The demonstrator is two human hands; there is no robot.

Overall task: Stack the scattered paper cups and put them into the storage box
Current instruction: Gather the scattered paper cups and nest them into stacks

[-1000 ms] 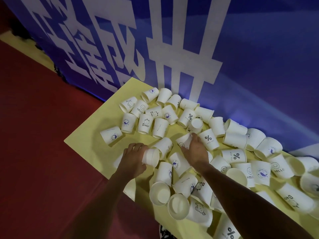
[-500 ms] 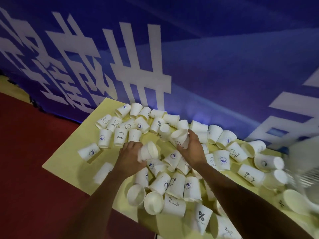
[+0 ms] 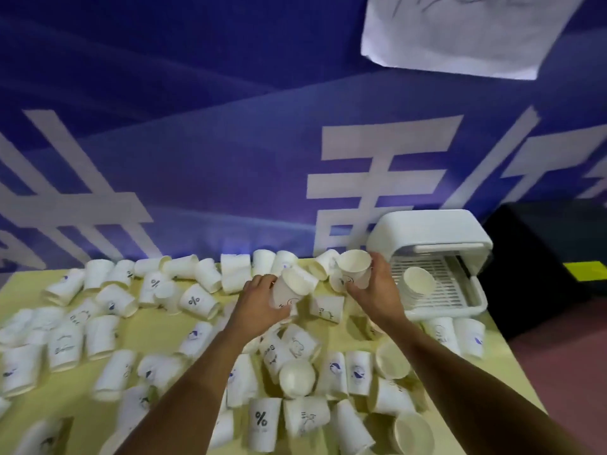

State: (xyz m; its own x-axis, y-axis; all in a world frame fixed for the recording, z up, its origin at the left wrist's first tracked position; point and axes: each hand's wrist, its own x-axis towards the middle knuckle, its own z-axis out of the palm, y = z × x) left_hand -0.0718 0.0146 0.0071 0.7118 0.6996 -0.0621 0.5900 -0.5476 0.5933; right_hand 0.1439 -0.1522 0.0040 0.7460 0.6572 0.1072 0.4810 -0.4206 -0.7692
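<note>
Several white paper cups (image 3: pixel 197 302) with small prints lie scattered on a yellow table (image 3: pixel 157 333). My left hand (image 3: pixel 259 305) grips one paper cup (image 3: pixel 290 290) tilted with its mouth up and to the right. My right hand (image 3: pixel 377 290) holds another paper cup (image 3: pixel 356 267) upright, mouth towards me, just right of the first. The white storage box (image 3: pixel 437 234) stands at the table's far right with its lid raised, and a short stack of cups (image 3: pixel 418 284) lies on its grid tray. Both held cups are above the table, left of the box.
A blue banner with large white characters (image 3: pixel 230 142) hangs right behind the table. A white sheet (image 3: pixel 460 31) hangs at the top right. A black surface with a yellow patch (image 3: pixel 558 257) lies beyond the box. The table's right edge meets reddish floor (image 3: pixel 565 372).
The view has swung to the right, bringing the storage box into sight. Both hands have lifted their cups off the table and carried them right, towards each other near the box.
</note>
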